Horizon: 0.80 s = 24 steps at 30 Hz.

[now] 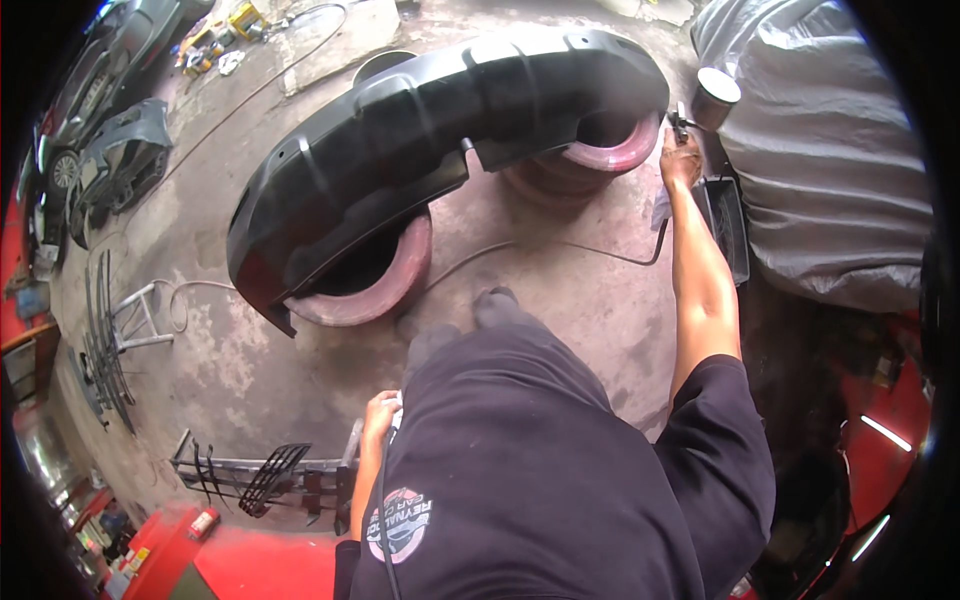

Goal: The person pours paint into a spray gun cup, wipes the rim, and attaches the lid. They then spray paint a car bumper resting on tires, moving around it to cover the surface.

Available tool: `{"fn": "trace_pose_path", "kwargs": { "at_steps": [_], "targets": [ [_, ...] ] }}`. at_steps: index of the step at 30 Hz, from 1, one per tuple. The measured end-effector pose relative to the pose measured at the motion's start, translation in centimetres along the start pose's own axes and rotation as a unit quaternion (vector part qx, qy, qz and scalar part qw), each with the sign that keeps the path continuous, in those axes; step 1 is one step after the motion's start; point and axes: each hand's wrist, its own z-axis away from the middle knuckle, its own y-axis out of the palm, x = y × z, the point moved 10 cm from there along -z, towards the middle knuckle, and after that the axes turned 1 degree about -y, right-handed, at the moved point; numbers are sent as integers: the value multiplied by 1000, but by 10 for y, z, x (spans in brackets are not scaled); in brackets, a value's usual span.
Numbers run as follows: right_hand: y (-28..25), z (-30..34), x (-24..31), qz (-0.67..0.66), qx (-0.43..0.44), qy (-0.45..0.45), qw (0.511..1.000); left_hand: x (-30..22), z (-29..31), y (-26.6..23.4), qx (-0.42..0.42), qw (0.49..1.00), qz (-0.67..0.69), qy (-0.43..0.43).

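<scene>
A long dark car bumper (440,125) lies across two supports, tyres with a pinkish coating: the near-left tyre (405,275) and the right tyre (625,155). Past the bumper's right end, my right hand (682,160) is closed around a paint spray gun (681,122) with a round, white-topped cup (716,98). A faint mist hangs by that end of the bumper. Low at my left side, my left hand (380,412) has curled fingers by a small whitish thing, too hidden to name. A dark hose (388,520) runs down my shirt below it.
A hose (610,252) crosses the floor under the bumper toward my right side. Silvery sheeting (820,170) covers a large object at right, beside a black bin (727,230). Grille parts (275,475), a metal stand (145,315) and another bumper (120,165) stand at left.
</scene>
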Motion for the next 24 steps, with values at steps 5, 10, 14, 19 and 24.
{"fn": "trace_pose_path", "kwargs": {
  "at_steps": [5, 10, 14, 19, 24],
  "targets": [
    [18, 19, -11, -43, 15, 39, 998, 16, -7, -6, -9, 1000, -3, 26],
    [31, 105, 54, -158, 91, -44, 982, -27, 22, 2, 2, 1000, -14, -1],
    [29, 192, 155, -252, 164, -96, 949, 2, 4, -17, -5, 1000, -8, 16],
    [12, 291, 261, -332, 234, -144, 902, 11, 7, -37, -12, 997, -49, 60],
    [17, 391, 362, -330, 303, -227, 865, 35, 22, -51, -25, 999, -25, 26]
  ]
}}
